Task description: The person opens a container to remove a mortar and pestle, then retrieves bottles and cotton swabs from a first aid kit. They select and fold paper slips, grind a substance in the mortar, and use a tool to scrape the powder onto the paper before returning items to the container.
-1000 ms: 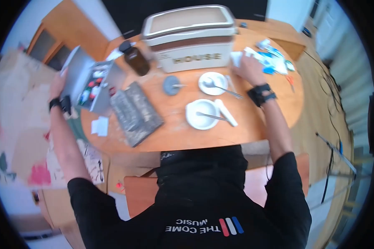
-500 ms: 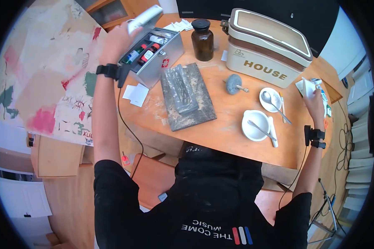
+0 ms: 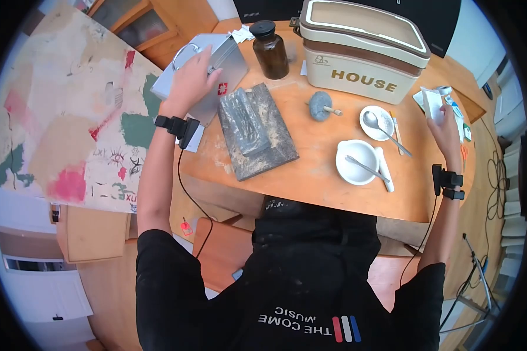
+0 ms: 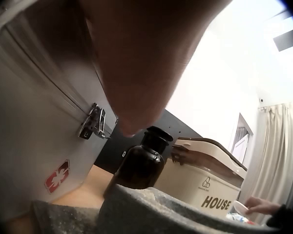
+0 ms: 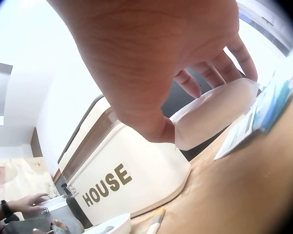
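Note:
The silver metal case (image 3: 231, 61) with a red cross stands with its lid down at the back left of the table. My left hand (image 3: 190, 79) rests on the lid, fingers spread near the front edge; in the left wrist view a metal latch (image 4: 94, 123) shows on the case's front. At the right side my right hand (image 3: 445, 131) holds a white roll (image 3: 433, 106), thumb on one side and fingers on the other, as the right wrist view shows. Beside that roll (image 5: 217, 113) lie blue and white packets (image 5: 276, 105).
Between the hands are a dark bottle (image 3: 270, 52), a cream HOUSE box (image 3: 363, 73), a grey stone slab (image 3: 275, 143), a stone wheel with a handle (image 3: 320, 106), a white dish (image 3: 369, 130) with a spoon, a mortar (image 3: 348, 169), a pestle (image 3: 386, 175) and a brush (image 3: 397, 131).
The case's lid has come down from open to closed, hiding the small bottles inside, and my left hand has gone from the raised lid to its top. My right hand still holds the white roll.

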Motion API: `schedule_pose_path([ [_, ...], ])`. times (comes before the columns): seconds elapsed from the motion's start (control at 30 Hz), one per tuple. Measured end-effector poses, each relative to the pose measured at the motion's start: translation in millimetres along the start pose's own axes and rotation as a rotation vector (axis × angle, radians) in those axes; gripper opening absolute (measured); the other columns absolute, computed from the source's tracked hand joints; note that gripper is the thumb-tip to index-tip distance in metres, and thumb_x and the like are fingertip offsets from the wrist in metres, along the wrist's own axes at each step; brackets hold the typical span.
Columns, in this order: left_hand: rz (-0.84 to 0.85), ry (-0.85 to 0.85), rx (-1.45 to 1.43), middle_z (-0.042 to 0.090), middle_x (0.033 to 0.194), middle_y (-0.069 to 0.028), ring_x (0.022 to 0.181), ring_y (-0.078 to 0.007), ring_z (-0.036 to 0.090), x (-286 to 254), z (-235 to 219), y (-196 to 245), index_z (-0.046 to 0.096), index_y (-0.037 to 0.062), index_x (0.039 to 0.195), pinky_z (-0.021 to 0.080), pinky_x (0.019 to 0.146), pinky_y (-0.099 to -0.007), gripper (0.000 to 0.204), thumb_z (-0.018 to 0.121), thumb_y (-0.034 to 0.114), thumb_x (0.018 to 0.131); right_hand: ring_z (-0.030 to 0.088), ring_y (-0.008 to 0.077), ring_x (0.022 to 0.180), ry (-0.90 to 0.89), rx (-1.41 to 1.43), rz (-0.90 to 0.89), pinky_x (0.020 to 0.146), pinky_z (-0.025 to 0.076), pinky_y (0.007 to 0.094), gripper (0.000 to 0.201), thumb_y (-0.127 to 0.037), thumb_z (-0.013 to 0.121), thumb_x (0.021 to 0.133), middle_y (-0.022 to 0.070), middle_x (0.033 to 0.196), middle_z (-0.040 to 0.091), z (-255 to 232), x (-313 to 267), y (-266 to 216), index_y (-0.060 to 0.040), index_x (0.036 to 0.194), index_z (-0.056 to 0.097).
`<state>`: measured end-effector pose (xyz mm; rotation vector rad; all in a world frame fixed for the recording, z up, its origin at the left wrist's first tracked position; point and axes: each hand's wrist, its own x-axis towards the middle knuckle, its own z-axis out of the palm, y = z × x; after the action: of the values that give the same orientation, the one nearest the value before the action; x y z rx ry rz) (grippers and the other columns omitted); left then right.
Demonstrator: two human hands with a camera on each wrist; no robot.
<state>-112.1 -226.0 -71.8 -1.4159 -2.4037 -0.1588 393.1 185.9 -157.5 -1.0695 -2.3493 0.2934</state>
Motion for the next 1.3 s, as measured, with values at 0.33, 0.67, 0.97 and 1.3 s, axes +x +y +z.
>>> schedule_pose_path([
  [0.33,0.088,0.122,0.183,0.056,0.140,-0.0255,0.132,-0.0428,0.052,8,25,-3,0.043,0.0014,0.150,0.048,0.106,-0.0488,0.096,0.089,0.038,0.073,0.066,0.0435,0.097,0.081,0.084,-0.017,0.085,0.052,0.0470,0.052,-0.031,0.069,0.086,0.0284,0.112,0.066,-17,-17,30,-0.0041,0.127,0.051],
  [0.67,0.133,0.044,0.145,0.052,0.146,-0.0208,0.130,-0.0410,0.053,25,25,-12,0.041,0.0031,0.151,0.047,0.107,-0.0488,0.096,0.089,0.028,0.072,0.067,0.0368,0.105,0.093,0.327,0.085,0.087,0.053,0.0425,0.058,-0.033,0.072,0.087,0.0251,0.116,0.066,-25,-31,36,-0.0031,0.132,0.051],
  [0.97,0.043,-0.176,-0.274,0.057,0.143,-0.0229,0.133,-0.0319,0.055,61,-46,83,0.051,-0.0005,0.145,0.045,0.108,-0.0395,0.075,0.078,0.040,0.088,0.065,0.0257,0.107,-0.003,1.690,0.240,0.092,0.050,0.0350,0.059,-0.033,0.068,0.096,0.0120,0.116,0.065,-59,19,-25,0.0037,0.138,0.049],
  [1.3,-0.220,-0.176,-1.084,0.066,0.105,-0.0104,0.098,-0.0178,0.059,165,-19,183,0.055,-0.0110,0.135,0.045,0.090,-0.0297,0.075,0.063,0.054,0.099,0.061,0.0256,0.112,-0.032,1.425,0.223,0.097,0.048,0.0392,0.057,-0.036,0.062,0.097,0.0166,0.124,0.061,-43,106,-111,0.0032,0.136,0.051],
])
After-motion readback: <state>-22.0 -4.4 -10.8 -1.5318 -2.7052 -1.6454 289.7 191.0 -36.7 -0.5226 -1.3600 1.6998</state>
